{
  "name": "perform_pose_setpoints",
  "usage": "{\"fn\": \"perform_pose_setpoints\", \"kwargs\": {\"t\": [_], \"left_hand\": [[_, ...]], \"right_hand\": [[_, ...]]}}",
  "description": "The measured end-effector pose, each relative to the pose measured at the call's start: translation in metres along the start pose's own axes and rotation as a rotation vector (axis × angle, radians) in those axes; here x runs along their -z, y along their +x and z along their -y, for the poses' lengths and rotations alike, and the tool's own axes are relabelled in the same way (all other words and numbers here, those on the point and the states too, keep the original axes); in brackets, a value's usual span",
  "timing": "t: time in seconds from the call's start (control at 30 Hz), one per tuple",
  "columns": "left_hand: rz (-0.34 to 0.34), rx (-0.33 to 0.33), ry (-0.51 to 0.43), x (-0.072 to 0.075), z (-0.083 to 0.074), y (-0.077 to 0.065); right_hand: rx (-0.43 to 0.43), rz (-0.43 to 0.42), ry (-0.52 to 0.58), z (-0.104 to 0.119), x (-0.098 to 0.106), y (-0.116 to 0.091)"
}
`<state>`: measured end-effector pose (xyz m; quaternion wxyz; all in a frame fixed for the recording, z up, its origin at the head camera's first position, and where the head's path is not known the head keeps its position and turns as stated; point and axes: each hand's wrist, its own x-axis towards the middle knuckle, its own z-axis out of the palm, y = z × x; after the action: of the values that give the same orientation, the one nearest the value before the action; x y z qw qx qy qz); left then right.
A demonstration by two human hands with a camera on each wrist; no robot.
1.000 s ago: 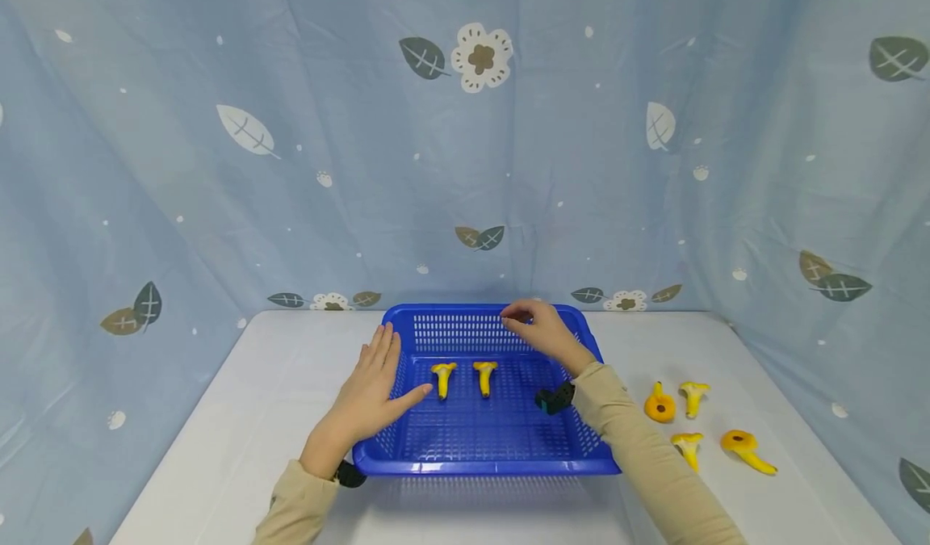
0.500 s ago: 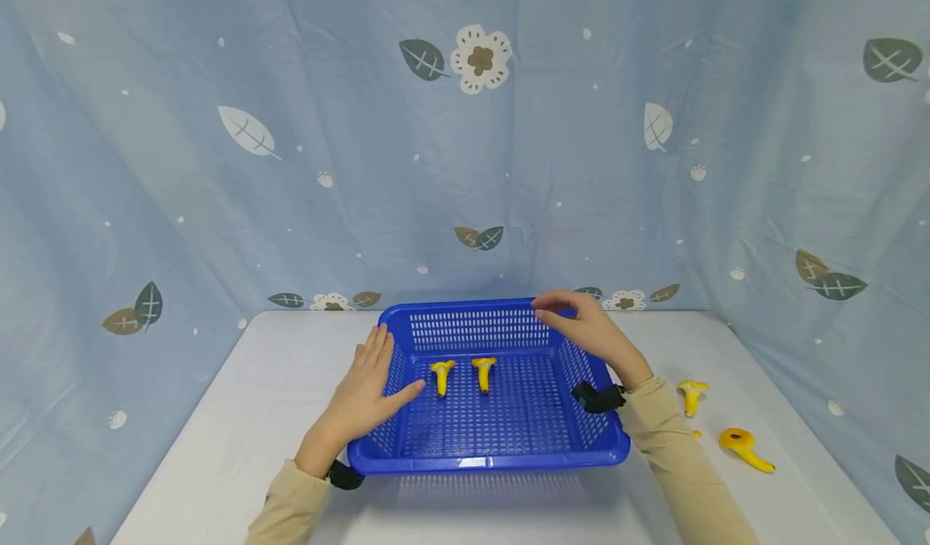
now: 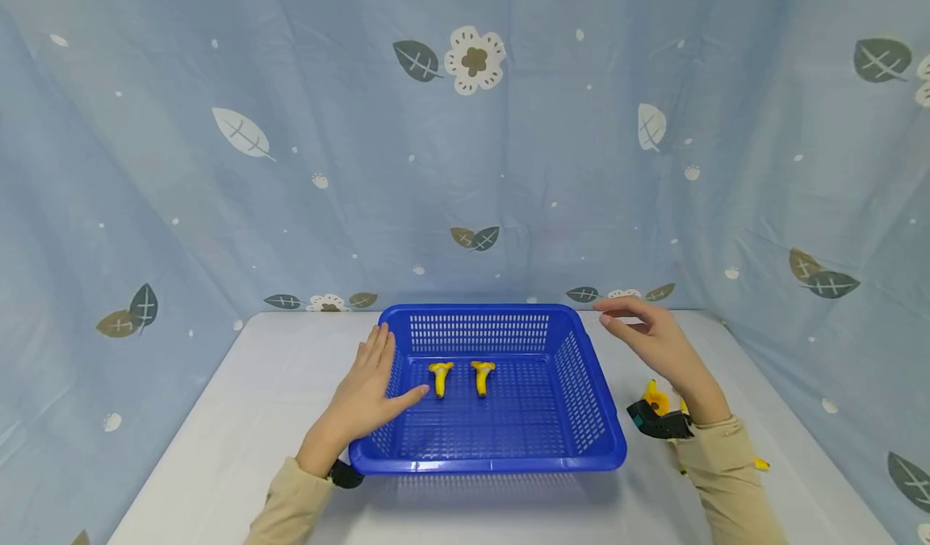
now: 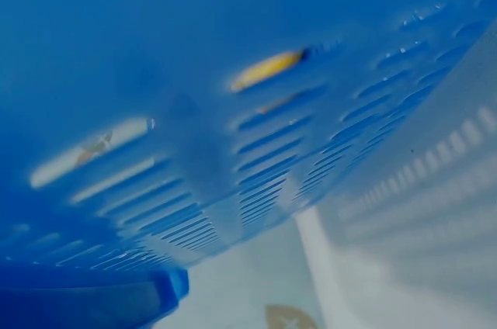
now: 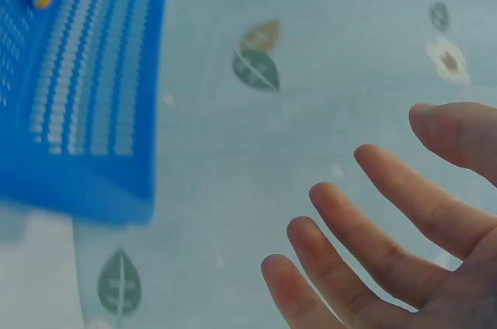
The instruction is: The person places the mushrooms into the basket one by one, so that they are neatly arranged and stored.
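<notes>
Two yellow chanterelle mushrooms, a left one [image 3: 440, 379] and a right one [image 3: 482, 378], lie side by side in a blue plastic basket [image 3: 488, 466]. My left hand [image 3: 363, 400] rests along the basket's left rim, fingers straight and thumb reaching over the inside. In the left wrist view the slotted basket wall [image 4: 210, 143] fills much of the picture, and a bit of yellow shows through one slot. Beyond the right rim, my right hand [image 3: 657, 351] hangs in the air with relaxed, spread fingers [image 5: 411, 197] and nothing in them.
More chanterelles, one of them a mushroom with its cap facing up [image 3: 657, 400], lie on the white table [image 3: 211, 416] right of the basket. My right wrist and sleeve partly cover them. A blue patterned curtain [image 3: 363, 165] hangs behind and at both sides.
My right hand has moved right, from over the basket's far right part to outside its right rim, its fingers opening. The left hand stays at the left rim.
</notes>
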<state>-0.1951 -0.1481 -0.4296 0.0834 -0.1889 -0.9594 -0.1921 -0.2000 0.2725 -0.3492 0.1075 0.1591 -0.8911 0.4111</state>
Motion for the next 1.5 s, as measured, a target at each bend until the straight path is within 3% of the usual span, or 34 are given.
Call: {"fn": "perform_pose_setpoints", "kwargs": {"t": [0.2, 0.33, 0.53, 0.63, 0.73, 0.77, 0.87, 0.93, 1.07, 1.3, 1.43, 1.5], "left_hand": [[-0.01, 0.002, 0.0, -0.001, 0.0, 0.0], [0.0, 0.009, -0.009, -0.001, 0.0, 0.0], [-0.01, 0.0, -0.033, -0.001, -0.001, 0.001], [-0.016, 0.012, -0.083, -0.001, 0.0, 0.002], [-0.023, 0.026, -0.145, -0.002, 0.001, 0.002], [-0.025, 0.027, -0.168, -0.002, 0.002, 0.002], [-0.028, 0.026, -0.215, -0.002, 0.003, 0.003], [-0.024, 0.029, -0.236, -0.002, 0.005, 0.002], [-0.004, 0.023, -0.251, -0.001, 0.007, -0.001], [0.072, -0.013, -0.258, 0.007, 0.011, -0.011], [0.11, -0.047, -0.261, 0.012, 0.01, -0.02], [0.125, -0.067, -0.256, 0.013, 0.01, -0.024]], "right_hand": [[-0.045, -0.115, -0.042, -0.021, 0.021, -0.021], [-0.059, -0.173, 0.068, -0.039, 0.033, -0.035], [0.011, -0.272, 0.251, -0.082, 0.047, -0.055], [-0.02, -0.3, 0.222, -0.1, 0.054, -0.065], [-0.036, -0.3, 0.302, -0.114, 0.063, -0.075], [-0.078, -0.307, 0.264, -0.113, 0.065, -0.078], [-0.11, -0.279, 0.264, -0.126, 0.074, -0.088], [-0.165, -0.235, 0.188, -0.135, 0.079, -0.093], [-0.304, -0.1, 0.082, -0.153, 0.084, -0.104], [-0.496, 0.108, 0.022, -0.175, 0.083, -0.117], [-0.549, 0.195, 0.021, -0.185, 0.082, -0.123], [-0.535, 0.235, 0.04, -0.19, 0.083, -0.127]]}}
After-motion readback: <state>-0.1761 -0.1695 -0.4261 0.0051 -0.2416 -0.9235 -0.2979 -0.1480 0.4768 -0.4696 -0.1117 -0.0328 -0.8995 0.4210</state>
